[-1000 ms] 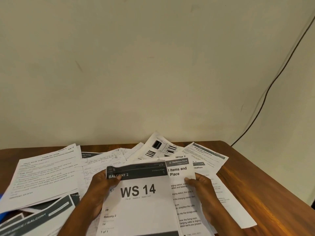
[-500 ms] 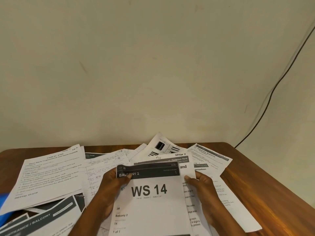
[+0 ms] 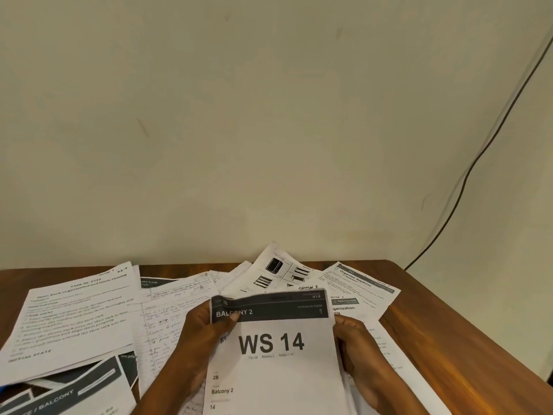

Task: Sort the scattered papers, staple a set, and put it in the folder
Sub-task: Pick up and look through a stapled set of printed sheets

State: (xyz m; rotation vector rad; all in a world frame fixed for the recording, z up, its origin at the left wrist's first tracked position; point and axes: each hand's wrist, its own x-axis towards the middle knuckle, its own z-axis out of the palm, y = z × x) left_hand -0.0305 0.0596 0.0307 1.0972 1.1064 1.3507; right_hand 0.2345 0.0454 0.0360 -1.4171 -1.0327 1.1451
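Left hand (image 3: 206, 333) pinches top corner of WS 14 sheet (image 3: 278, 354), thumb on top; right hand (image 3: 359, 351) grips right edge. Sheet sits over paper pile (image 3: 167, 322) on table (image 3: 466, 348). Best line up edges, hold gently, no creasing

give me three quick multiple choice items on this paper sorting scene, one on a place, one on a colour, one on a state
1. Where does the sheet with drawings of racks lie?
A. beyond the WS 14 sheet, near the wall
B. on the floor
C. in a folder

2. What colour is the header band on the WS 14 sheet?
A. red
B. dark grey
C. yellow

3. How is the WS 14 sheet held?
A. lying flat, untouched
B. by one hand only
C. by both hands, one at each side edge

Answers: 1 A, it sits at the table's far edge behind the held sheet. 2 B, the BALCONY 2 band is dark grey. 3 C, the left hand pinches its left edge and the right hand grips its right edge.
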